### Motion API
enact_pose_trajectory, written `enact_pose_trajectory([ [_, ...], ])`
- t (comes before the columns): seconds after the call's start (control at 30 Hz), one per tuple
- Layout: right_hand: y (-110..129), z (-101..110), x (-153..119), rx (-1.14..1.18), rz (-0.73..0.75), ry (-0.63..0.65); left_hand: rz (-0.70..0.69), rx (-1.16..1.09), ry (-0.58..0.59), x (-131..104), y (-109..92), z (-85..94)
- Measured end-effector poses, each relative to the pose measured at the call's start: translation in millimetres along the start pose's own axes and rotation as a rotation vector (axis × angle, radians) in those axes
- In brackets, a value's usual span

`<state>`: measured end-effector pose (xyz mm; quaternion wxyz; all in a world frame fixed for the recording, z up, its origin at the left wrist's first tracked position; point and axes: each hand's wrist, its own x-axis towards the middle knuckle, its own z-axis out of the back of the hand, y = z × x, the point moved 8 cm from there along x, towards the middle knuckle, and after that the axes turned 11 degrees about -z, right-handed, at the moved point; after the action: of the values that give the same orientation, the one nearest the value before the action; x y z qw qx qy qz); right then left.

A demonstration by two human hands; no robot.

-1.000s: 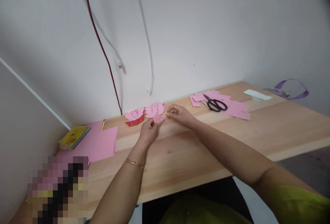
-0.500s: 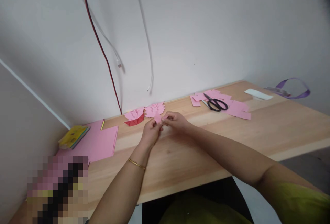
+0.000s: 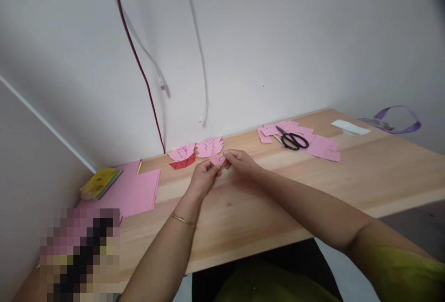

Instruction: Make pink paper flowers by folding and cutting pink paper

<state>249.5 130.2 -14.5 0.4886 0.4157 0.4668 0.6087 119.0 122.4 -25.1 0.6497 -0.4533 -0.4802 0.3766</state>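
Note:
A small folded piece of pink paper (image 3: 216, 158) is held between both hands above the wooden table. My left hand (image 3: 206, 176) pinches its lower left side, a gold bracelet round the wrist. My right hand (image 3: 239, 160) grips the paper's right edge between thumb and fingers. Just behind the hands, by the wall, lie two pink folded paper pieces with jagged edges, one on the left (image 3: 182, 152) and one on the right (image 3: 209, 147). In front of the left one is a red folded paper (image 3: 182, 161).
Black-handled scissors (image 3: 294, 140) lie on pink paper pieces (image 3: 321, 144) at the right. A white strip (image 3: 350, 127) is farther right. Large pink sheets (image 3: 139, 194) and a yellow packet (image 3: 99, 182) lie at the left. Cables (image 3: 134, 45) hang along the wall.
The fingers of my right hand have shifted slightly on the pink paper, and more of the paper shows between the hands. The view has moved a little.

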Motion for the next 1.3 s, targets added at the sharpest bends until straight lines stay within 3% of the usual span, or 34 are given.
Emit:
enact_pose_trajectory([
  [0.2,1.0,-9.4,-2.7,0.064,0.025,0.098,-0.016,0.020,-0.068,0.7,-0.5,5.3],
  [0.33,5.1,-6.2,-4.9,-0.016,0.050,0.022,-0.012,0.015,-0.062,1.4,-4.1,3.5],
  [0.53,20.9,-5.3,-9.7,0.010,0.105,0.040,-0.092,0.072,-0.033,2.0,-21.4,3.8],
  [0.77,6.3,2.4,-3.4,-0.014,0.039,-0.037,-0.016,0.090,-0.023,0.1,-10.4,1.6],
  [0.93,7.1,-8.0,-4.2,0.032,0.075,0.083,-0.057,0.094,-0.052,0.3,-10.2,5.2],
  [1.1,11.2,-6.5,-6.8,-0.019,0.091,0.053,-0.068,0.114,-0.035,-0.6,-14.9,4.7],
  [1.3,21.9,-10.5,-11.0,0.068,0.135,0.136,-0.077,0.155,-0.040,-0.9,-25.6,4.9],
])
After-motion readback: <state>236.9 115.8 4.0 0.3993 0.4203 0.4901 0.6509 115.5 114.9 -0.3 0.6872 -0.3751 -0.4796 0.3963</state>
